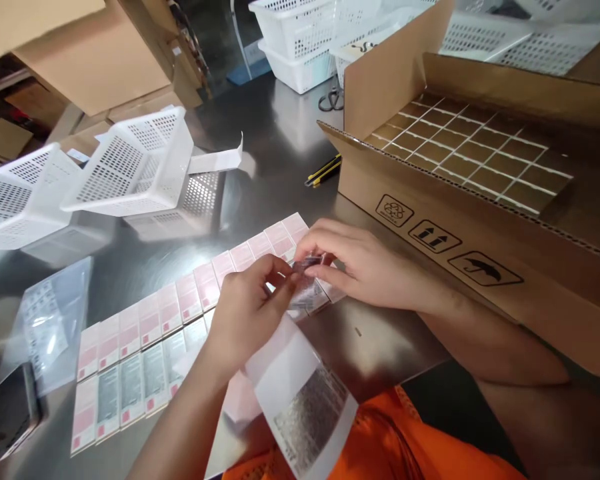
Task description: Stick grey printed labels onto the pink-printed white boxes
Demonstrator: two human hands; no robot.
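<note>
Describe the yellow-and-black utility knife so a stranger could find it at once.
Start at the big open cardboard carton on the right of the steel table. Just off its left corner lies the utility knife, a slim yellow-and-black stick, unlike the dark scissors farther back.

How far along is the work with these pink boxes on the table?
Done: two rows of small pink boxes lie lined up on the metal table. In hand: the left hand and right hand pinch a small packet over a clear bag. Left: the big carton holds only its divider grid.
</note>
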